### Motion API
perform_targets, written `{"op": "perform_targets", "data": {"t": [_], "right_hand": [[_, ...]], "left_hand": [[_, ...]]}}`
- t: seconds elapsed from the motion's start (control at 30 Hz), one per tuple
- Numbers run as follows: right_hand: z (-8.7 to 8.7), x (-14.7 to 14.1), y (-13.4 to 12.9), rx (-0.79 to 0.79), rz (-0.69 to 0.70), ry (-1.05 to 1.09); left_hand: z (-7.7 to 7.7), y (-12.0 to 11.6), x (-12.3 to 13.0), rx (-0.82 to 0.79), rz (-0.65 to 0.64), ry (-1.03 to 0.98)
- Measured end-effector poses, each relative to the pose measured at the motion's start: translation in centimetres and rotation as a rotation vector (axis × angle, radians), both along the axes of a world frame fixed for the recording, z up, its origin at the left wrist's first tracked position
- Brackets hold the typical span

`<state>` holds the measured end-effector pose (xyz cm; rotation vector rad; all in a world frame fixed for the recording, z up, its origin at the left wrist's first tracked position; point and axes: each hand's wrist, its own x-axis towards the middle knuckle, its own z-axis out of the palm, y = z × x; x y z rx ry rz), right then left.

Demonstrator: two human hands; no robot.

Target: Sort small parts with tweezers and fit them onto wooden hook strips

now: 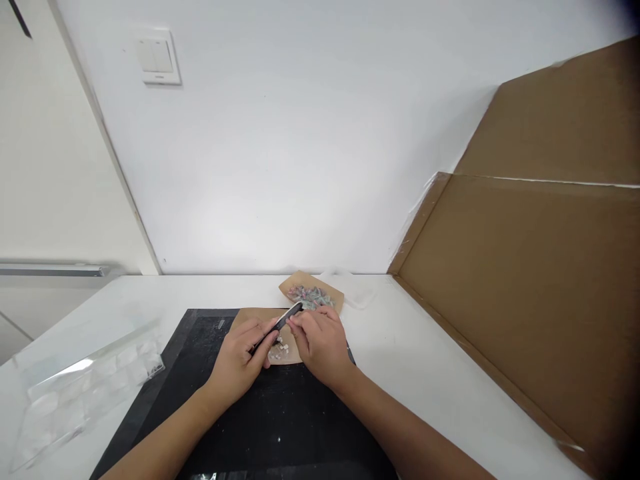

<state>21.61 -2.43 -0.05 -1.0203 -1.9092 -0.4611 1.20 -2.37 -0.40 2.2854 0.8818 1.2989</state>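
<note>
Leftmost from here, a clear compartment box (85, 393) lies on the white table (390, 360), its corner at the black mat (200, 400); the left hand (240, 353) has its fingers wrapped around a slim dark object (289, 315), slanting above brown paper (294, 358) with small white pieces (283, 348); the right hand's (323, 343) fingers bunch beside it, whether pinching anything I can't tell

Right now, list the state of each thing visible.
Black tool: held, slanted
Left hand: gripping tool
Right hand: at tool's upper end
Black mat: flat
Near brown piece: bearing white bits
Far brown piece: bearing colourful bits
Clear box: lid unclear
Cardboard: standing
Light switch: on/off unclear
</note>
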Motion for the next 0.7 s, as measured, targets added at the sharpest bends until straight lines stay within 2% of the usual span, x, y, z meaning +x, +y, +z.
{"op": "perform_targets", "data": {"t": [0.13,0.3,0.53,0.7], "right_hand": [[-0.1,0.2,0.1,0.007,-0.056,0.051],[-0.3,-0.5,-0.2,-0.042,0.046,-0.048],[-0.2,0.4,0.5,0.002,-0.07,0.077],[-0.2,0.2,0.4,-0.048,0.01,0.025]], "left_hand": [[0.0,0.1,0.0,0.015,0.001,0.011],[-0.4,0.3,-0.1,0.002,0.006,0.022],[-0.3,0.2,-0.1,0.001,-0.001,0.006],[-0.3,0.2,-0.1,-0.006,0.006,0.013]]}}
